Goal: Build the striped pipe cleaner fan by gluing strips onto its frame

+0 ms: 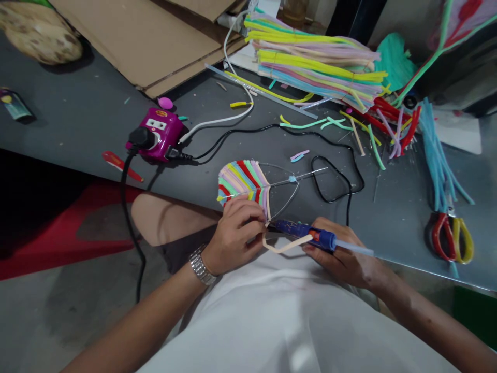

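White shirt fabric is filling the foreground. Beyond it, the right hand is gripping a glue gun; the left hand, fingers closed, is pinching a striped piece at the table's front edge. Caution: because the nozzle is sitting beside those fingers, slipping could be causing burns or displacing the pale strip.

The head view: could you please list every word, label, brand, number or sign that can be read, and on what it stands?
No text is readable.
Sticker on the purple power socket: too small.
Slim red item: markings too blurred.
Blue glue gun: no legible lettering.
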Available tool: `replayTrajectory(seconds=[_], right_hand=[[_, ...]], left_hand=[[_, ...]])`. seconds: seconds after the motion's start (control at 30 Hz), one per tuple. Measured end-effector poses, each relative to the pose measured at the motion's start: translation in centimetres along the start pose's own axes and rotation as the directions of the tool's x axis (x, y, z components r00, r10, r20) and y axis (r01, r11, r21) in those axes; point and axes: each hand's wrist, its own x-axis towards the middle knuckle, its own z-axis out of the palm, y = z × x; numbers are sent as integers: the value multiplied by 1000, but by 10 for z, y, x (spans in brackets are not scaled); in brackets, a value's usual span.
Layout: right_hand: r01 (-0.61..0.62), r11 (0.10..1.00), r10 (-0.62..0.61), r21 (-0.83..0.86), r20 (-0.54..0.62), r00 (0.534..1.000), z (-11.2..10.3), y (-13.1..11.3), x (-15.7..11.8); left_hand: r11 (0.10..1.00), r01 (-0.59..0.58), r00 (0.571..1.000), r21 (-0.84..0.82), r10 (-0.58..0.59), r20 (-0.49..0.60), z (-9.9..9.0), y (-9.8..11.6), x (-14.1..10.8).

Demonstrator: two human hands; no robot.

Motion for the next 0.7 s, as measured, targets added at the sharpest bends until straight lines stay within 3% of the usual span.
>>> replayTrajectory(seconds=[0.43, 0.7], right_hand=[[-74, 997, 74, -14, 6, 997, 3, 1, -1], [-21, 1000, 21, -15, 25, 999, 4, 3, -2]], left_hand=[[1000, 1, 1000, -11, -1, -11, -1, 0, 2], [1000, -2, 1000, -17, 3, 7, 0, -1, -1]])
